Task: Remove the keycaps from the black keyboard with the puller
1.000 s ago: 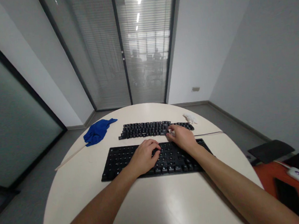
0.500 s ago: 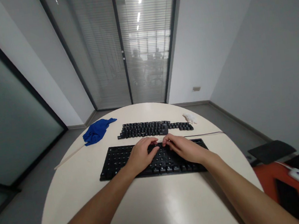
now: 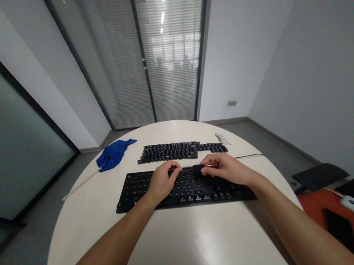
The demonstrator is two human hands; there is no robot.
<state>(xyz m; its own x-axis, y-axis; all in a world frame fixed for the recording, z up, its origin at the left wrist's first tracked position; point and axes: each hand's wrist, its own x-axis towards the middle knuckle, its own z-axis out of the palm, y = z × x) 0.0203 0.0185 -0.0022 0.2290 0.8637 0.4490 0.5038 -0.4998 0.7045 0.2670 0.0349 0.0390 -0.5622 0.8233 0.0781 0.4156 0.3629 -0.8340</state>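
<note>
A black keyboard (image 3: 133, 198) lies across the table in front of me, many of its key positions bare, with caps still in the bottom row. My right hand (image 3: 223, 167) is closed around a small brush-like tool (image 3: 199, 170). Its black block-shaped head points left over the keyboard's back edge, and a thin shiny shaft shows between the fingers. Left of it, my left hand (image 3: 166, 180) rests over the keyboard's upper middle. Its thumb and forefinger come together near the back edge; whatever they pinch is too small to make out.
Behind the keyboard, loose black keycaps (image 3: 169, 152) lie in rows on the round cream table (image 3: 182, 241). A blue cloth (image 3: 112, 155) on a pale stick is at left, crumpled white material (image 3: 222, 138) at back right. A cable (image 3: 249, 155) runs right. An orange chair (image 3: 314, 206) stands beside the table.
My hands have moved apart, the right one shifting rightward and now showing the black-headed tool in its fingers. The left fingers have drawn together and moved slightly left.
</note>
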